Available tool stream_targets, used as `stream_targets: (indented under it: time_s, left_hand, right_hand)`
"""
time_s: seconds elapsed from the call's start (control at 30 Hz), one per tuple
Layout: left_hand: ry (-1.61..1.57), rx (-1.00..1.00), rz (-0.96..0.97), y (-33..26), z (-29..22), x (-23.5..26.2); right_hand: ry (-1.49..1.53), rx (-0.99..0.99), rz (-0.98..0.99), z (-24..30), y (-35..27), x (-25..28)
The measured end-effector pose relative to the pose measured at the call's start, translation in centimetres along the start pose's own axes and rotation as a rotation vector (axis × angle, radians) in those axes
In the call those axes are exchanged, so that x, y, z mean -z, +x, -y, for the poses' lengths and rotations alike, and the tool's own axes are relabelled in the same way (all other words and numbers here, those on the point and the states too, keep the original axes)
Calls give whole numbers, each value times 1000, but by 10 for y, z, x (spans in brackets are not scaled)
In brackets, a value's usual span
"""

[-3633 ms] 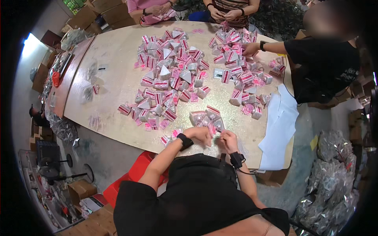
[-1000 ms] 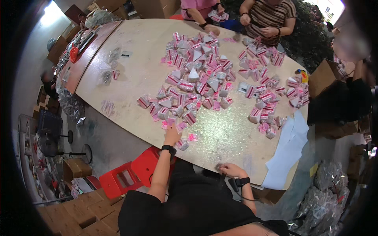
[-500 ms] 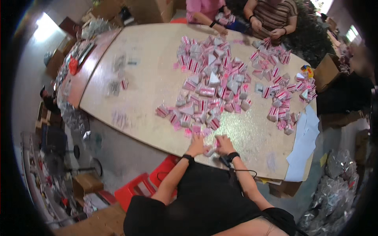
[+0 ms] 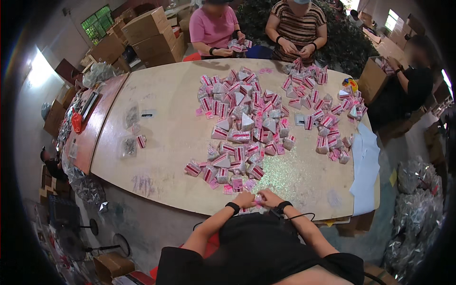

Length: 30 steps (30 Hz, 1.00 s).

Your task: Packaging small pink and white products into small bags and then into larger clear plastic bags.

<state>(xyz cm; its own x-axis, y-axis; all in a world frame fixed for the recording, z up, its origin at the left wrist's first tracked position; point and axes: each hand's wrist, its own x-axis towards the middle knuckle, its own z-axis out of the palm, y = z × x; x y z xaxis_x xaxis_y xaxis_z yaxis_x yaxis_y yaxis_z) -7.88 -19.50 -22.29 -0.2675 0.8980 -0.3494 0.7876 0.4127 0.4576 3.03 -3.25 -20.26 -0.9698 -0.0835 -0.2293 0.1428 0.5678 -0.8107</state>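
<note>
At the table's near edge my left hand (image 4: 244,199) and my right hand (image 4: 270,198) are close together, fingers curled inward. Between them is a small pink-and-clear wrapped packet (image 4: 258,199), pinched from both sides and partly covered by the fingers. Just beyond my hands lie several flat pink cards (image 4: 237,183). A large heap of wedge-shaped packets (image 4: 247,122), white with pink stripes and in clear wrapping, spreads over the middle of the table. Black bands circle both my wrists.
Two people (image 4: 213,28) handle packets across the table (image 4: 156,161); another stands at a cardboard box (image 4: 373,78) to the right. White sheets (image 4: 365,166) hang over the right edge. A lone packet (image 4: 141,141) lies by clear bags (image 4: 128,147) at left. A red stool (image 4: 212,244) is beside me.
The head view has tilted up, showing more of the people and boxes opposite. My hands have drawn closer together around the small packet.
</note>
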Motion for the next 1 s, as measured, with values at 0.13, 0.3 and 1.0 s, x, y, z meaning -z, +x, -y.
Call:
stream_targets:
  time_s: [0.13,0.3,1.0]
  left_hand:
    - [27,54,260,-13,-20,28]
    - [151,147,332,-12,-25,41]
    - [-1354,16,-96,-48,-24,85]
  right_hand:
    - [-143,19,126,7,-6,0]
    - [-272,138,178,-5,8,0]
    - [-400,173,-736,57,65,64]
